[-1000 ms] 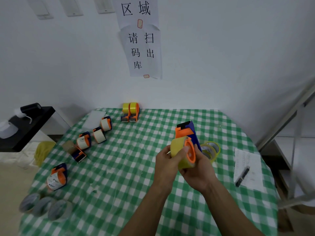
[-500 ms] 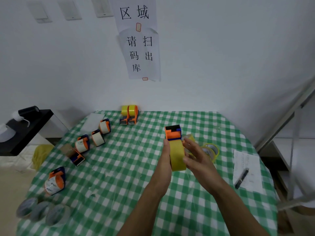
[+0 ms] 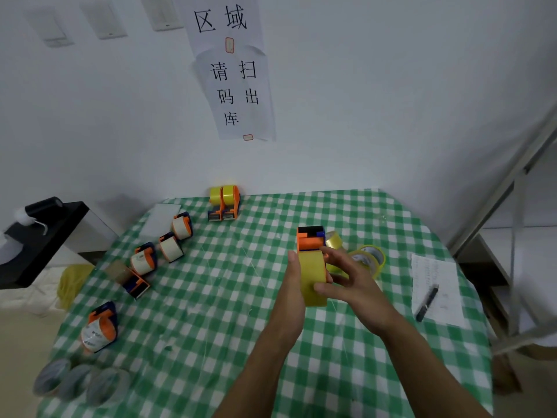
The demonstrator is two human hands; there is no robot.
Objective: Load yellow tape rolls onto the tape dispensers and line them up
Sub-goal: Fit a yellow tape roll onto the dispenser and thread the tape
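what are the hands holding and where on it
An orange tape dispenser carrying a yellow tape roll. The left hand holds the dispenser's left side; the right hand pinches the roll's right edge with thumb and fingers.

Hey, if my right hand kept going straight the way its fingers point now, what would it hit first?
The yellow tape roll on the orange dispenser: the right hand points left at it, fingertips seemingly touching it, with the left hand just beyond.

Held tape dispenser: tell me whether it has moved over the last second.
Yes. The tape dispenser has shifted slightly left, off the loose yellow rolls it overlapped before, and turned its head toward the back wall.
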